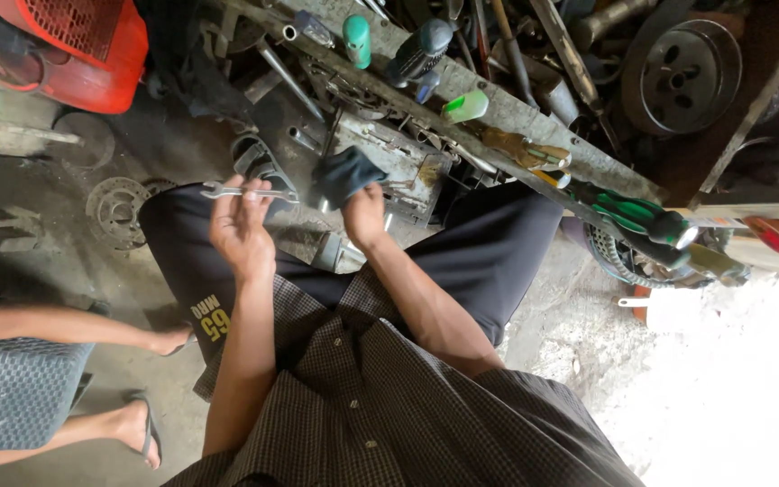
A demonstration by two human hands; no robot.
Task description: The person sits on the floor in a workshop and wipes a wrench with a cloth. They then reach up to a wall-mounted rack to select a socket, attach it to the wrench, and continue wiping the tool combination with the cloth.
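Observation:
My left hand (238, 227) is closed around a steel combination wrench (247, 191), held level over my lap. Just to its right, my right hand (364, 216) grips a dark cloth (344, 173), bunched close to the wrench's end. Both hands hover above my dark trousers (489, 252), in front of an open metal toolbox (389, 158).
A long grimy bench (534, 117) carries screwdrivers, a green-handled tool (628, 215) and a green bottle (466, 106). A red machine (74, 45) stands at top left. A metal pulley (682, 74) lies at top right. Another person's bare legs (74, 329) in sandals are at left.

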